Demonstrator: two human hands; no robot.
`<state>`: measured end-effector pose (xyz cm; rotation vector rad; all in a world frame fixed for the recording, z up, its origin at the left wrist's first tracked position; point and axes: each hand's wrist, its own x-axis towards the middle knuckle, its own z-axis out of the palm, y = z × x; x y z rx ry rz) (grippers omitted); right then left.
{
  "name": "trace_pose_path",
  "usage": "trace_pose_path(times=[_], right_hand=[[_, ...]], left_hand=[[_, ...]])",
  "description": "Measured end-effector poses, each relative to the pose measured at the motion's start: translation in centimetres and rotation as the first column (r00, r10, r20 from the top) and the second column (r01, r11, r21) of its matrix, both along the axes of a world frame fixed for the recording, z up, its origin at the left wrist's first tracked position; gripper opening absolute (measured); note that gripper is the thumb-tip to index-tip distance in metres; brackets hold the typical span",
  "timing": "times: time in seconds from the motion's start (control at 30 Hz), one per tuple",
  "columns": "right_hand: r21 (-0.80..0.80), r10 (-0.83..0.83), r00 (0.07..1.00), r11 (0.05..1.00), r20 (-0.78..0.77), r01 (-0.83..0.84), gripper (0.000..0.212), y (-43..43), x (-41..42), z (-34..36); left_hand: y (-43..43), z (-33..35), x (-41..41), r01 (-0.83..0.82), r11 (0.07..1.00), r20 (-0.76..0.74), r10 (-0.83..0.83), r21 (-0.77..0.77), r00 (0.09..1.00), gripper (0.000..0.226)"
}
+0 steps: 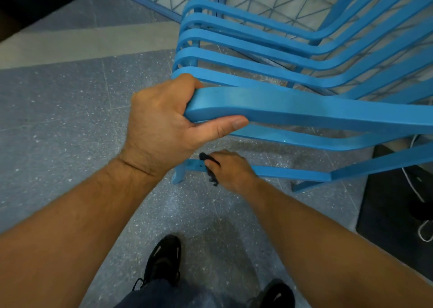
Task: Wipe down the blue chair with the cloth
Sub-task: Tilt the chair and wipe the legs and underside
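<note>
Gripping armrest (pixel 304 107) of blue chair (pixel 257 58): left hand (pixel 164 125); right hand (pixel 230 169) low, holding cloth (pixel 208 159) against bottom rail (pixel 281 173).

We recorded the chair (pixel 234 59) standing on the floor (pixel 58 120), with a mesh panel (pixel 269 0) behind it and a mat (pixel 393 225) to its right. The left hand (pixel 161 127) gripped the near end of the armrest (pixel 304 111), above and to the left of the right hand (pixel 230 169), which held the cloth (pixel 209 167) against the low rail (pixel 281 174) beneath. Two shoes (pixel 164 261) stood before the chair, nearest the camera.
</note>
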<state>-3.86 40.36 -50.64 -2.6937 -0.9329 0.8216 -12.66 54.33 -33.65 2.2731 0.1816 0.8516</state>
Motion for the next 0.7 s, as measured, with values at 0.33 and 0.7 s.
trace_pose_path(times=[0.33,0.7], right_hand=[[0.037,-0.035,0.996,0.999,0.081,0.032,0.035,-5.9,1.7,-0.4],[0.039,0.085,0.911,0.993,0.403,-0.110,0.022,-3.0,-1.7,-1.1]], left_hand=[[0.2,0.0,-0.1,0.005,1.000,-0.027,-0.005,0.021,1.000,0.057],[-0.1,-0.2,0.0,-0.025,0.999,0.003,0.025,0.043,1.000,0.059]])
